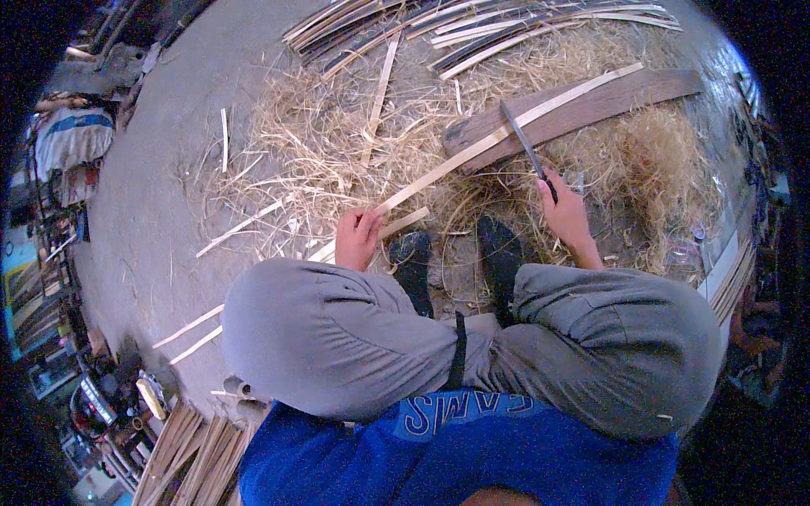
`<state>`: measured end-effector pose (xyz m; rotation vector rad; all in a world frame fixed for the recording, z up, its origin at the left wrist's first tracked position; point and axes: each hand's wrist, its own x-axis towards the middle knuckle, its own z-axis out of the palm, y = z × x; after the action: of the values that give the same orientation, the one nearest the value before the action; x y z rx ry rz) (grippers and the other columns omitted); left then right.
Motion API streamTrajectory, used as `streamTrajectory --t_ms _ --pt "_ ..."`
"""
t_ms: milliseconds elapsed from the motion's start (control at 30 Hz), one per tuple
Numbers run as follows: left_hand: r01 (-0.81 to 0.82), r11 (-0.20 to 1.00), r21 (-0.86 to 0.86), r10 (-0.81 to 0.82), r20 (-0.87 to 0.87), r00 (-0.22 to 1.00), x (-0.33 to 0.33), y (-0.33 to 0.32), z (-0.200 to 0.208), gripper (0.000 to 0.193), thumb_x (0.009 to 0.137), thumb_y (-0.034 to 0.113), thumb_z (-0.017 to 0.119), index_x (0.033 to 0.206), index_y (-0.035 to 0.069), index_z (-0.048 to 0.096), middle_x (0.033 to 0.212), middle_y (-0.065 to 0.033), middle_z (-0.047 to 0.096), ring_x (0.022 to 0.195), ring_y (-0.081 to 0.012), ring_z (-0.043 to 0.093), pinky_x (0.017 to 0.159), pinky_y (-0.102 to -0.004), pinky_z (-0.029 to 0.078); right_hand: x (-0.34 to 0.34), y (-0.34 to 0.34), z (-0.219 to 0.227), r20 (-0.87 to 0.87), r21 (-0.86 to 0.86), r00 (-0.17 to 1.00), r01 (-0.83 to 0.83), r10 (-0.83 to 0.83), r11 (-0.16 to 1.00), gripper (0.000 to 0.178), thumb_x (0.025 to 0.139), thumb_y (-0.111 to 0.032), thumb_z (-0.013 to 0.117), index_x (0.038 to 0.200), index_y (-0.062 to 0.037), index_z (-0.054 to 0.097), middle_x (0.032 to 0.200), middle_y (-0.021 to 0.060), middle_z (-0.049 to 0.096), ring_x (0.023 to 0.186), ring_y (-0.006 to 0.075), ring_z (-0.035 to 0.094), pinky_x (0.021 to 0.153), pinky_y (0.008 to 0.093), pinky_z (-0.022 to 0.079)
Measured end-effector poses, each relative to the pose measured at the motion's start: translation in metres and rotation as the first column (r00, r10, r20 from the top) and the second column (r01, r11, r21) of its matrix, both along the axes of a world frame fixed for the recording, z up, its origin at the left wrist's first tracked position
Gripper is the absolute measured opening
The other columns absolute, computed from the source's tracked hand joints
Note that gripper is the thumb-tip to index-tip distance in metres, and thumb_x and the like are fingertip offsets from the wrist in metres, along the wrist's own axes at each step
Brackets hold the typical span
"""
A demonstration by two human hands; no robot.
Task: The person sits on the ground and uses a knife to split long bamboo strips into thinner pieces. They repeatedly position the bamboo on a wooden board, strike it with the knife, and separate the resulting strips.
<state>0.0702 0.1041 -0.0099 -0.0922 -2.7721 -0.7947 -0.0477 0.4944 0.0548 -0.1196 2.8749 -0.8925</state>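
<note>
Knife handle [551, 187] partly covered, gripped by right hand [567, 217]; left hand [357, 240] grasps pale strip [460, 158].

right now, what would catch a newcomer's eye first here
First, the knife in the right hand, its blade crossing a long pale strip over the brown wooden board. The left hand holds that strip, lower left of the board; tangled shavings spread around the board.

The head-worn fisheye camera looks steeply down over the nearby blue cloth shirt [337, 464] and grey cloth trousers [312, 337] toward the bare left hand [358, 240] and bare right hand [566, 218]. Its wide view tips forward across the flat grey floor [169, 169], lying farther off.
</note>
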Motion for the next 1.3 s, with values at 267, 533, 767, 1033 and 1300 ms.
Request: streamTrajectory --t_ms 267,533,767,1033,1300 --pt "0.290 0.957 -0.017 -0.290 -0.068 0.955 -0.073 0.055 0.024 0.011 0.082 0.012 0.066 0.088 0.004 0.060 0.081 -0.0116 0.055 0.075 -0.0305 0.053 0.064 -0.0394 0.042 0.001 0.003 0.011 -0.019 -0.048 0.991 0.129 -0.130 0.990 0.041 0.095 -0.038 0.047 0.121 -0.0078 0.054 0.096 0.0234 0.064 0.090 0.0411 0.062 0.076 0.0431 0.049" --pt "-0.081 0.811 0.580 0.106 -0.009 0.994 -0.109 0.081 0.038 0.015 0.093 0.017 0.056 0.086 0.004 0.056 0.077 -0.0054 0.054 0.067 -0.0147 0.053 0.059 -0.0293 0.045 -0.004 0.007 -0.013 -0.015 0.015 0.993 0.117 -0.117 0.993 0.043 0.093 -0.040 0.050 0.122 -0.0090 0.054 0.087 0.0229 0.065 0.081 0.0428 0.062 0.071 0.0471 0.049" --pt "-0.220 0.386 0.896 0.446 0.028 0.895 -0.086 0.042 0.089 0.020 0.099 0.025 0.045 0.094 0.006 0.048 0.076 -0.0016 0.046 0.061 -0.0082 0.045 0.051 -0.0203 0.043 0.002 0.016 -0.042 -0.072 0.019 0.992 0.107 -0.106 0.994 0.045 0.093 -0.039 0.051 0.123 -0.0062 0.053 0.102 0.0236 0.063 0.092 0.0430 0.061 0.081 0.0466 0.048" --pt "-0.614 0.572 0.543 0.819 -0.411 0.400 -0.051 -0.070 0.141 0.020 0.095 0.021 0.052 0.099 0.003 0.055 0.088 -0.0090 0.058 0.079 -0.0180 0.054 0.072 -0.0301 0.045 0.002 0.016 -0.047 -0.159 -0.050 0.985 0.059 -0.066 0.997 0.042 0.093 -0.035 0.051 0.123 -0.0048 0.052 0.106 0.0240 0.062 0.096 0.0424 0.059 0.081 0.0459 0.049" --pt "0.262 0.958 -0.119 -0.129 0.637 0.760 -0.041 -0.053 0.025 0.046 0.089 0.048 0.054 0.120 0.014 0.059 0.121 -0.0146 0.059 0.111 -0.0285 0.055 0.095 -0.0400 0.043 0.000 0.022 -0.035 -0.096 -0.064 0.992 0.078 -0.084 0.995 0.046 0.092 -0.039 0.051 0.123 -0.0058 0.051 0.101 0.0263 0.063 0.093 0.0429 0.061 0.081 0.0483 0.048"
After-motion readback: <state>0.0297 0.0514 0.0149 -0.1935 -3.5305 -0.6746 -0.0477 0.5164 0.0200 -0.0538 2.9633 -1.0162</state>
